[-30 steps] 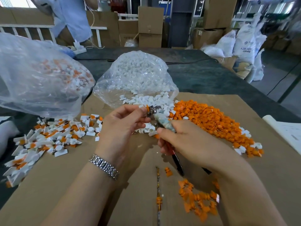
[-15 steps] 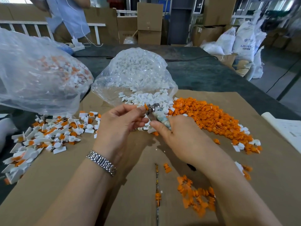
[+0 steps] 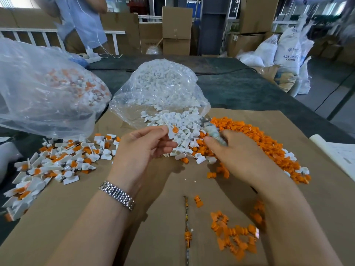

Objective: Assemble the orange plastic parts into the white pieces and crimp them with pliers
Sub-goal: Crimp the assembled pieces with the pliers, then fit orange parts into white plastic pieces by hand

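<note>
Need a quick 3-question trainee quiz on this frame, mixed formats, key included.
1. True or false: the left hand pinches a white piece with an orange insert.
2. The right hand grips: A) pliers B) scissors C) a marker
3. Fill in: the loose orange parts lie to the ___ of the white pieces pile.

Key: 1 true; 2 A; 3 right

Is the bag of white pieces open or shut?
Open. The bag lies on its side, and white pieces spill from its mouth onto the cardboard.
</note>
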Demonstrator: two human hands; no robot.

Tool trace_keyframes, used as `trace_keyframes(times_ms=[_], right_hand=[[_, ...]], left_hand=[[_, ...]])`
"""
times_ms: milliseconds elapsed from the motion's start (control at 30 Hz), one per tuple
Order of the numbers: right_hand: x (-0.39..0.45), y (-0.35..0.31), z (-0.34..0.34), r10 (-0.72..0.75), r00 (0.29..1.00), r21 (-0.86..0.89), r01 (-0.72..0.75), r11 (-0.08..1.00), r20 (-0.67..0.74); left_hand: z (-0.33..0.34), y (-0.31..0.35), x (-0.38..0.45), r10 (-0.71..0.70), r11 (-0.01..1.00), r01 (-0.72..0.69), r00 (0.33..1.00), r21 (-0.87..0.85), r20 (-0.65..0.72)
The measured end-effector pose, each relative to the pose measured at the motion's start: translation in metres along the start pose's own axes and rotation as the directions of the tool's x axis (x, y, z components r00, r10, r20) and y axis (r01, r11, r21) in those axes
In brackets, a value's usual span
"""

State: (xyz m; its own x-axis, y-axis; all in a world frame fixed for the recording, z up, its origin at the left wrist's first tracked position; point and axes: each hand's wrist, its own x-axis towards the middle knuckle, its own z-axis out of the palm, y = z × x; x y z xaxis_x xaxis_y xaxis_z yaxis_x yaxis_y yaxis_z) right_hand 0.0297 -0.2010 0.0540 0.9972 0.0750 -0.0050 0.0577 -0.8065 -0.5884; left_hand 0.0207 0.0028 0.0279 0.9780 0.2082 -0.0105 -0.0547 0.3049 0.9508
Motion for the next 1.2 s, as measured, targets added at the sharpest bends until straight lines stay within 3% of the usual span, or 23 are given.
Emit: trace_keyframes(times_ms=[133,233,267,333,400,433,533,633,700,800,967,1067,1100,1133,1200], right_hand=[[0.014,0.02,0.005,0.129,0.984,-0.287,-0.16,0.944,-0.124],[0.018,0.025,0.012,0.201,0.97,-0.38,-0.24,0.893,-0.14],[0.019,0.026,0.013,0.207,0.968,-0.388,-0.247,0.888,-0.143],[0.021,0.027,0.015,0.206,0.967,-0.383,-0.248,0.89,-0.148],[0.022,0.026,0.015,0.208,0.967,-0.374,-0.25,0.893,-0.149],[0.021,0.024,0.014,0.193,0.969,-0.377,-0.238,0.895,-0.154],[0.016,0.018,0.007,0.073,0.992,-0.335,-0.105,0.936,-0.107],[0.006,0.012,-0.002,-0.005,0.988,-0.184,0.034,0.982,0.153],[0.003,0.011,-0.003,-0.027,0.959,-0.195,0.085,0.977,0.282],[0.003,0.011,0.001,-0.06,0.958,-0.246,0.131,0.96,0.279],[0.005,0.012,0.009,-0.141,0.971,-0.341,0.201,0.918,0.192],[0.006,0.011,0.01,-0.171,0.975,-0.255,0.203,0.945,0.144],[0.006,0.01,0.01,-0.186,0.975,-0.204,0.207,0.957,0.12],[0.007,0.009,0.01,-0.197,0.977,-0.154,0.208,0.966,0.085],[0.009,0.008,0.009,-0.199,0.98,-0.042,0.198,0.979,-0.013]], left_hand=[[0.0,-0.003,0.001,0.025,0.991,-0.021,0.999,0.132,-0.03],[-0.008,-0.003,0.005,0.117,0.928,-0.043,0.976,0.371,-0.181],[-0.014,-0.002,0.008,0.194,0.861,-0.048,0.951,0.507,-0.24],[-0.028,0.002,0.014,0.372,0.629,-0.024,0.887,0.777,-0.274],[-0.038,0.004,0.018,0.488,0.404,0.042,0.835,0.914,-0.254],[-0.039,0.004,0.019,0.515,0.352,0.055,0.822,0.935,-0.242],[-0.031,0.001,0.018,0.528,0.316,-0.12,0.846,0.941,-0.069],[-0.015,-0.008,0.011,0.392,0.261,-0.347,0.891,0.901,0.23],[-0.006,-0.017,0.005,0.323,0.216,-0.41,0.886,0.886,0.332],[0.002,-0.028,0.003,0.303,0.111,-0.478,0.851,0.871,0.428],[0.009,-0.028,0.004,0.241,0.042,-0.465,0.864,0.885,0.442],[0.008,-0.025,-0.001,0.225,0.102,-0.424,0.891,0.9,0.394],[0.008,-0.022,-0.003,0.234,0.206,-0.384,0.913,0.9,0.335],[0.008,-0.019,-0.004,0.228,0.375,-0.326,0.94,0.868,0.255],[0.011,-0.01,-0.007,0.117,0.746,-0.176,0.984,0.643,0.133]])
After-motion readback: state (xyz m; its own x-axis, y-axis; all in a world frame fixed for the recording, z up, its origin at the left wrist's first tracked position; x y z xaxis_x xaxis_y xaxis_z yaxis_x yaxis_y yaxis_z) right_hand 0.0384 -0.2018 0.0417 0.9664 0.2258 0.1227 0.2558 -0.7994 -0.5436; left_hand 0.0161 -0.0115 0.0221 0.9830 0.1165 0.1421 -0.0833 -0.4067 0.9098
